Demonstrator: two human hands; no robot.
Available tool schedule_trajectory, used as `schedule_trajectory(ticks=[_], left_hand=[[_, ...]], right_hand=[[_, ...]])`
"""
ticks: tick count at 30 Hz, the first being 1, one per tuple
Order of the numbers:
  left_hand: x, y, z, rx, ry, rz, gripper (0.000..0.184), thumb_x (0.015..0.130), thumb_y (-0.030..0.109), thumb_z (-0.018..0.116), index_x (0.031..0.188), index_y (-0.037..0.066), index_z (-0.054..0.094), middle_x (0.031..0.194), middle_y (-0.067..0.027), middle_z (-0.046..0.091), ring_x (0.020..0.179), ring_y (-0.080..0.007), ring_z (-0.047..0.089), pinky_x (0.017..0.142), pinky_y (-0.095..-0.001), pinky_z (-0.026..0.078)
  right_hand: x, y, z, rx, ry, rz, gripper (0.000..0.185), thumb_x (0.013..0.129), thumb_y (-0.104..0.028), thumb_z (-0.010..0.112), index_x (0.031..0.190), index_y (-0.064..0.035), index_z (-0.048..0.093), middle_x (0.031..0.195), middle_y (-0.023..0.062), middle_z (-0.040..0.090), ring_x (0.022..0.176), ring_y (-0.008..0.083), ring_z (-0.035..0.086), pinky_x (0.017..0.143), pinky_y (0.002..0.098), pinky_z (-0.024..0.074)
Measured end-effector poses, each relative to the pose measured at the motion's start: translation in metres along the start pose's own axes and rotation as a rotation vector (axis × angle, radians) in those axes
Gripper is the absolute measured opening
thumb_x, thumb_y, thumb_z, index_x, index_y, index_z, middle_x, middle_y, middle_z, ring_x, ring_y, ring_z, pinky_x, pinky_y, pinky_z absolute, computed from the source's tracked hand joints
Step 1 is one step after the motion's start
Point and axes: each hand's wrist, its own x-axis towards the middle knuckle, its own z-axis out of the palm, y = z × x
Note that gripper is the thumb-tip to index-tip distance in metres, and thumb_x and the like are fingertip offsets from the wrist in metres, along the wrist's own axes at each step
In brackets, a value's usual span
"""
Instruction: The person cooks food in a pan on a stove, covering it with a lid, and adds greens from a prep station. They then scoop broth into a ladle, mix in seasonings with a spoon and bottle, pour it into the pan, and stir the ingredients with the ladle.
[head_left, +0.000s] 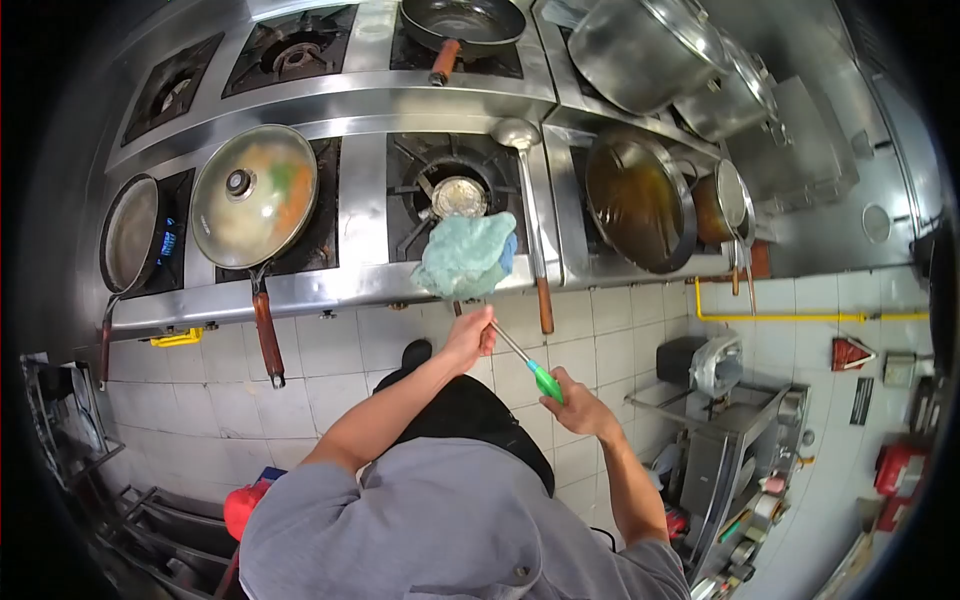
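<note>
My right hand (580, 405) is closed around the green handle of a tool with a thin metal shaft (512, 343). The shaft slants up and left to my left hand (469, 340), whose fingers are curled closed at its far end. What kind of tool it is, I cannot tell. Just beyond my left hand, a crumpled pale green cloth (464, 255) hangs over the stove's front edge, with a bit of blue cloth beside it. Behind the cloth is a gas burner (459, 196). A long-handled ladle (532, 215) lies to the right of the burner.
At left, a lidded pan (254, 196) with food inside and a smaller pan (130, 235) over a blue flame have handles jutting out. A wok of brown liquid (640, 200) sits at right. Large pots (640, 55) stand behind. A yellow pipe (780, 317) runs along the wall.
</note>
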Motion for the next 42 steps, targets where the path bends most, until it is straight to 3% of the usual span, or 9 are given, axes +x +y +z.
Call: schedule_trajectory(ticks=[9, 14, 17, 24, 29, 32, 35, 38, 42], left_hand=[[0.153, -0.116, -0.1, -0.749, 0.582, -0.182, 0.042, 0.101, 0.042, 0.037, 0.124, 0.008, 0.046, 0.124, -0.0181, 0.052, 0.11, -0.037, 0.055, 0.097, -0.053, 0.046], [0.188, -0.116, -0.085, -0.98, 0.535, 0.225, 0.03, 0.097, 0.032, 0.047, 0.12, 0.014, 0.055, 0.116, -0.0064, 0.061, 0.1, -0.0227, 0.06, 0.074, -0.0422, 0.053], [0.221, -0.134, -0.108, -1.055, 0.649, 0.108, 0.027, 0.096, 0.031, 0.049, 0.118, 0.018, 0.057, 0.117, -0.0044, 0.062, 0.095, -0.021, 0.059, 0.065, -0.0373, 0.05], [0.193, -0.123, -0.117, -1.185, 0.266, -0.267, 0.026, 0.094, 0.04, 0.05, 0.093, 0.015, 0.058, 0.069, -0.0035, 0.054, 0.048, -0.0104, 0.044, 0.035, -0.0171, 0.031], [0.156, -0.087, -0.056, -1.202, 0.496, 0.013, 0.029, 0.096, 0.035, 0.044, 0.111, 0.013, 0.057, 0.083, -0.0057, 0.059, 0.058, -0.0172, 0.052, 0.041, -0.0202, 0.04], [0.157, -0.079, -0.05, -1.3, 0.652, 0.137, 0.036, 0.099, 0.038, 0.036, 0.116, 0.011, 0.054, 0.09, -0.009, 0.061, 0.062, -0.0189, 0.056, 0.045, -0.0217, 0.044], [0.188, -0.152, -0.119, -1.26, -0.09, 0.013, 0.035, 0.1, 0.038, 0.038, 0.113, 0.011, 0.054, 0.089, -0.0094, 0.061, 0.063, -0.0197, 0.058, 0.051, -0.0238, 0.047], [0.19, -0.159, -0.123, -1.246, -0.101, -0.071, 0.035, 0.1, 0.039, 0.038, 0.109, 0.009, 0.054, 0.085, -0.0093, 0.06, 0.06, -0.02, 0.057, 0.053, -0.0254, 0.048], [0.166, -0.112, -0.088, -1.153, 0.404, -0.109, 0.033, 0.1, 0.037, 0.039, 0.107, 0.009, 0.054, 0.088, -0.008, 0.058, 0.07, -0.0204, 0.057, 0.062, -0.0307, 0.05]], right_hand=[[0.141, -0.09, -0.168, -0.038, 0.379, -0.316, 0.043, 0.089, -0.022, 0.063, 0.123, -0.0027, 0.046, 0.091, 0.0181, 0.059, 0.086, 0.0286, 0.061, 0.079, 0.0383, 0.0474], [0.266, -0.157, -0.249, 0.01, 0.282, -0.159, 0.045, 0.092, -0.032, 0.058, 0.126, -0.0033, 0.051, 0.097, 0.022, 0.063, 0.093, 0.0343, 0.063, 0.085, 0.0421, 0.046], [0.343, -0.175, -0.271, -0.251, 0.406, -0.325, 0.046, 0.092, -0.038, 0.054, 0.122, -0.0022, 0.057, 0.11, 0.0275, 0.063, 0.105, 0.041, 0.061, 0.089, 0.0439, 0.0456], [0.42, -0.226, -0.289, -0.268, 0.454, -0.226, 0.046, 0.082, -0.035, 0.054, 0.107, 0.0024, 0.064, 0.107, 0.0283, 0.065, 0.105, 0.041, 0.061, 0.088, 0.0435, 0.0469], [0.438, -0.235, -0.287, -0.189, 0.424, -0.127, 0.04, 0.084, -0.033, 0.053, 0.095, 0.0041, 0.064, 0.073, 0.0152, 0.064, 0.051, 0.0206, 0.057, 0.045, 0.0359, 0.0415], [0.442, -0.236, -0.285, -0.096, 0.392, -0.095, 0.042, 0.085, -0.034, 0.054, 0.102, 0.0038, 0.063, 0.077, 0.015, 0.063, 0.048, 0.0169, 0.052, 0.042, 0.0341, 0.0385], [0.446, -0.24, -0.283, -0.068, 0.379, -0.067, 0.043, 0.085, -0.034, 0.055, 0.106, 0.0034, 0.061, 0.077, 0.0137, 0.062, 0.046, 0.0154, 0.049, 0.04, 0.0333, 0.0362], [0.459, -0.239, -0.285, -0.015, 0.345, -0.06, 0.041, 0.085, -0.032, 0.055, 0.108, 0.0024, 0.059, 0.074, 0.0129, 0.059, 0.045, 0.0146, 0.046, 0.039, 0.0326, 0.0333], [0.458, -0.245, -0.282, 0.05, 0.304, -0.049, 0.038, 0.085, -0.03, 0.055, 0.107, 0.0011, 0.057, 0.073, 0.0125, 0.056, 0.043, 0.0141, 0.042, 0.037, 0.0315, 0.0301]])
